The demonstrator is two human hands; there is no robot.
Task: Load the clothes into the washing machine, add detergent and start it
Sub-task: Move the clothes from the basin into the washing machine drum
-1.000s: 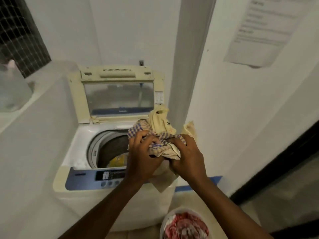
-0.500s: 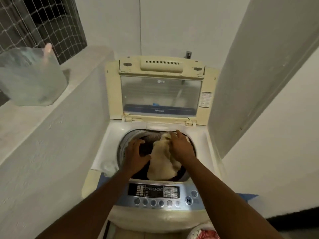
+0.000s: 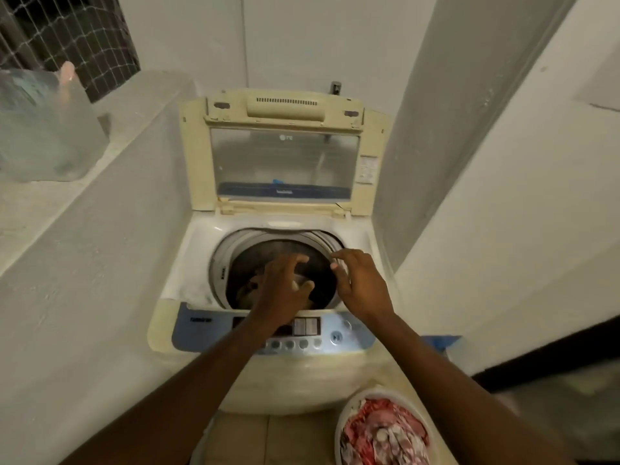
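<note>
Fingers of both hands spread, holding nothing: left hand (image 3: pixel 285 290) over the drum mouth at frame centre, right hand (image 3: pixel 360 283) over its right rim. Washing machine (image 3: pixel 268 374) lid (image 3: pixel 198 152) stands open; drum contents dim, garment unclear. Basket (image 3: pixel 339 427) of red-white clothes (image 3: pixel 382 431) lower right. Clear bag (image 3: pixel 43 129) upper left.

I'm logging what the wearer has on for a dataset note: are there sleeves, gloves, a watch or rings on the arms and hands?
Nothing worn shows. Both forearms are bare to the bottom edge of the picture, with no sleeve in view. The left hand and right hand are ungloved, with no watch, bracelet or ring visible.
</note>
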